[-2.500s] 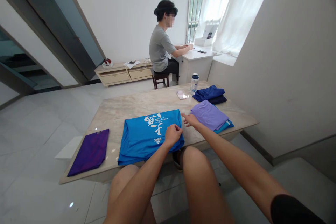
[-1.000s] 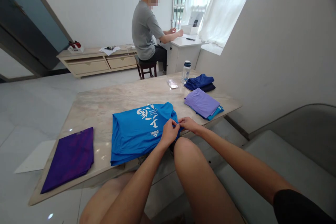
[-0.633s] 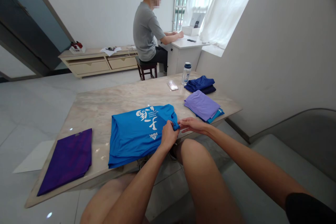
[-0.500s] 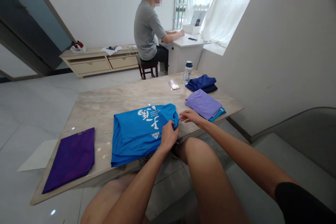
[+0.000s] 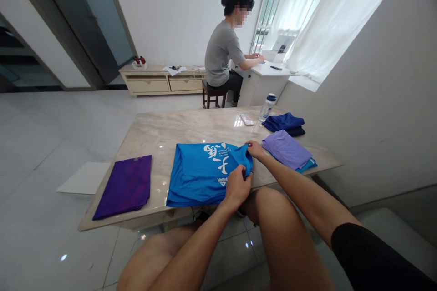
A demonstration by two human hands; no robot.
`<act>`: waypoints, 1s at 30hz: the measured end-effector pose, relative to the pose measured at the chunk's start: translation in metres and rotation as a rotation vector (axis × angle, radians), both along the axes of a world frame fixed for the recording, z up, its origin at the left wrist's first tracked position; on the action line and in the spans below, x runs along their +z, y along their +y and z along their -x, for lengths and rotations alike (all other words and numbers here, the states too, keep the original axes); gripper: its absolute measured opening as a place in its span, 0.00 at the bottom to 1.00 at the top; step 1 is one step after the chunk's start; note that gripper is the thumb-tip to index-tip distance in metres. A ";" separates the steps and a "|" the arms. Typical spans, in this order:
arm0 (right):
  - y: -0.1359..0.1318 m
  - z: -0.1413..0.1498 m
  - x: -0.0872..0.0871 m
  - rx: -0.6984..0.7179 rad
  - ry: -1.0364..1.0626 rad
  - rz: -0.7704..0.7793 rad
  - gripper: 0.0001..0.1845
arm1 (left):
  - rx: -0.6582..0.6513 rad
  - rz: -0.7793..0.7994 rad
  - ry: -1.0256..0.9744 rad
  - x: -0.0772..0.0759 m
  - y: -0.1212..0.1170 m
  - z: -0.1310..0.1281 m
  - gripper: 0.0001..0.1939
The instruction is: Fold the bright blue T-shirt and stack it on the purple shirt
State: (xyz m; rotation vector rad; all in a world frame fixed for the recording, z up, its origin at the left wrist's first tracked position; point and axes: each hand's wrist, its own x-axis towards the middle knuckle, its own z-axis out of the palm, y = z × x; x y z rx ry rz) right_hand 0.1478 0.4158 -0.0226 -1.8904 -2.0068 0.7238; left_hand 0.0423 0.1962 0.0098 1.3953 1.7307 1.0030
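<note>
A bright blue T-shirt [image 5: 200, 173] with white print lies folded on the marble table [image 5: 164, 132] in front of me. My left hand [image 5: 237, 186] is closed, pinching the shirt's near right corner at the table's front edge. My right hand [image 5: 255, 149] pinches the far right corner of the same shirt, fingers closed on the cloth. My bare knees sit below the table edge.
A dark purple folded shirt [image 5: 124, 185] lies at the table's left. A lilac shirt [image 5: 286, 149] on a blue one and a navy shirt [image 5: 284, 122] lie at the right, with a water bottle [image 5: 266, 107] behind. Another person [image 5: 223, 57] sits at a white desk beyond.
My hands have moved apart along the blue shirt's right edge: the right hand went farther up, the left stayed at the near corner. My head turned, shifting the view.
</note>
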 end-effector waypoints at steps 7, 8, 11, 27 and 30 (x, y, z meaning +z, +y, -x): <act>0.011 0.043 0.049 0.100 -0.027 -0.222 0.21 | 0.196 0.062 -0.143 -0.011 -0.029 0.033 0.10; 0.011 0.052 0.055 0.123 -0.031 -0.223 0.21 | 0.250 0.107 -0.195 -0.015 -0.031 0.040 0.14; 0.004 0.083 0.067 0.214 -0.041 -0.188 0.18 | 0.364 0.191 -0.324 -0.026 -0.037 0.060 0.22; -0.024 0.174 0.070 0.409 -0.126 0.027 0.16 | 0.240 0.163 0.250 -0.054 -0.083 0.127 0.21; -0.024 0.173 0.061 0.395 -0.132 0.028 0.16 | 0.204 0.232 0.356 -0.054 -0.076 0.128 0.28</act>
